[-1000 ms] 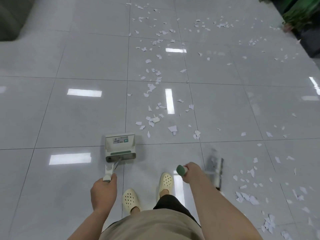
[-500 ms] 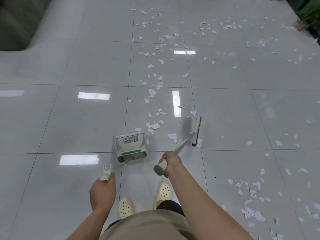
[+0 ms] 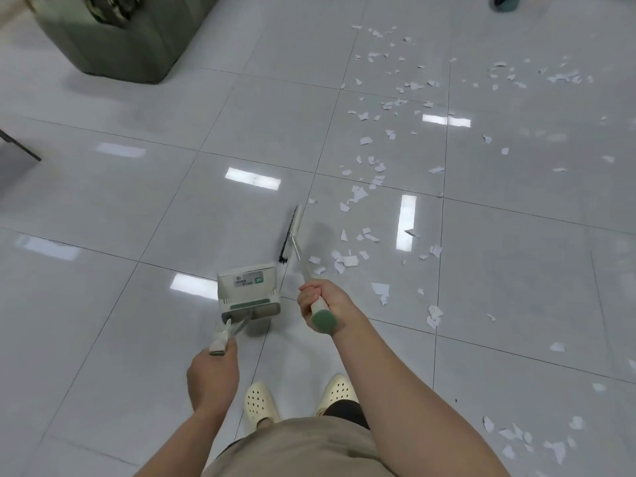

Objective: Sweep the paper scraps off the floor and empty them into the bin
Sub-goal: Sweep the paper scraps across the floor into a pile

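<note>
The left hand grips the dustpan handle, the pan standing on the grey tiled floor just ahead of the pale clogs. The right hand is clenched round the broom handle near its green end; the brush head sits just beyond the pan's right corner. Paper scraps lie scattered to the right of the broom and far up the floor. A dark green bin stands at the far left.

White paper scraps litter the grey tiles at right — broom head just beyond the upright white dustpan.
</note>
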The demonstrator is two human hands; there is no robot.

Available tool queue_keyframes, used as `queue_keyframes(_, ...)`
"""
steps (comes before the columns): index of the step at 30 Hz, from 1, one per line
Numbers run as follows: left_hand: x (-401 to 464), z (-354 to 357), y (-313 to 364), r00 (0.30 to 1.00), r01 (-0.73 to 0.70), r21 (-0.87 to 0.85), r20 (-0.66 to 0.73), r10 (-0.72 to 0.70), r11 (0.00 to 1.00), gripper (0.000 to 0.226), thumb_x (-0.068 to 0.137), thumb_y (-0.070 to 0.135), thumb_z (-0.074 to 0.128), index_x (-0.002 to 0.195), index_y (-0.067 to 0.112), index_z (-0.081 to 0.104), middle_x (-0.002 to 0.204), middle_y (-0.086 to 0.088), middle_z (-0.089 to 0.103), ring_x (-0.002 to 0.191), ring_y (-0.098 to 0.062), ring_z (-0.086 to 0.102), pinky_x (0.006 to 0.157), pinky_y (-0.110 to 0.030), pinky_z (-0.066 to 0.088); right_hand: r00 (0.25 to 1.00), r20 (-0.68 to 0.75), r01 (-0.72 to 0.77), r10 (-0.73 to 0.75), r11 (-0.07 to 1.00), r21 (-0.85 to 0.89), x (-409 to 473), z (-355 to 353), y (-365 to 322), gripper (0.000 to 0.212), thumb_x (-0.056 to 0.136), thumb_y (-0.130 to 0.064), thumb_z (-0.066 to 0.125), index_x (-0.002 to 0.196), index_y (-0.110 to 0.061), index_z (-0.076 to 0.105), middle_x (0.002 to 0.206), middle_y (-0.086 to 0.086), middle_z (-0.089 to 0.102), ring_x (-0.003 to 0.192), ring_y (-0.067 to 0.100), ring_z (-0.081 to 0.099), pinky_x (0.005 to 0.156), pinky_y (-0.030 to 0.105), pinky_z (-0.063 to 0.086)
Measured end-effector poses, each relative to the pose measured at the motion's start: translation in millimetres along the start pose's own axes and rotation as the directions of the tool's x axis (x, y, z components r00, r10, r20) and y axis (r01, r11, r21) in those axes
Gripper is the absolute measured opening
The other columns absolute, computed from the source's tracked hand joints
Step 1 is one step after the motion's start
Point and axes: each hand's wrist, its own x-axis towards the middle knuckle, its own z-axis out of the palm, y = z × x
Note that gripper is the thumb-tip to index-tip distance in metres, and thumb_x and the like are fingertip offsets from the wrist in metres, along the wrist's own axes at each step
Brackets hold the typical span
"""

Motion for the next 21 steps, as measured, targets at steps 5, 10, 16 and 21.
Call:
queue_keyframes(5, -7.3, 5.7, 3.4, 1.0, -0.003, -0.006, -0.005, 0.003, 1.0, 0.053, 0.098, 0.043, 0.058, 0.064, 0.003, 0.055, 0.061, -0.013, 0.059, 0.055, -0.027, 0.052, 0.051, -0.031, 0.039, 0.976, -0.201, 0.078, -0.079, 0.997, -0.014, -5.4, -38.0, -16.1, 0.027, 0.089, 0.006, 0.046, 0.072, -0.014, 0.04, 0.056, -0.004, 0.036, 0.026, 0.011, 0.039, 0.029, 0.016, 0.036)
queue_keyframes(10, -10.2, 17.9, 12.0, 1.0, -0.004, -0.009, 0.012, 0.004, 1.0, 0.047, 0.097, 0.042, 0.061, 0.068, 0.005, 0.06, 0.066, -0.013, 0.062, 0.059, -0.03, 0.056, 0.053, -0.033, 0.043, 0.842, -0.49, 0.015, -0.225, 0.918, -0.397, -17.9, -67.0, -22.2, 0.018, 0.08, 0.003, 0.05, 0.068, -0.011, 0.047, 0.058, 0.009, 0.051, 0.046, 0.023, 0.051, 0.048, 0.025, 0.044)
queue_keyframes(16, -14.7, 25.2, 22.8, 0.999, -0.01, -0.045, 0.04, 0.011, 0.999, 0.05, 0.098, 0.041, 0.061, 0.07, 0.0, 0.061, 0.065, -0.015, 0.062, 0.059, -0.029, 0.056, 0.052, -0.033, 0.043, 0.69, -0.654, 0.094, -0.311, 0.934, -0.344, -28.0, -101.8, -56.5, 0.012, 0.082, 0.003, 0.049, 0.076, -0.006, 0.043, 0.084, 0.006, 0.047, 0.069, 0.021, 0.051, 0.066, 0.029, 0.048)
queue_keyframes(21, -11.4, 30.1, 29.5, 0.998, -0.012, -0.067, 0.062, 0.016, 0.998, 0.054, 0.097, 0.046, 0.062, 0.064, 0.003, 0.054, 0.058, -0.009, 0.055, 0.054, -0.027, 0.051, 0.053, -0.033, 0.042, 0.721, -0.588, 0.314, -0.366, 0.93, -0.193, -31.6, -83.8, -79.3, 0.013, 0.085, 0.002, 0.046, 0.085, -0.011, 0.048, 0.073, 0.003, 0.053, 0.058, 0.017, 0.053, 0.048, 0.024, 0.049)
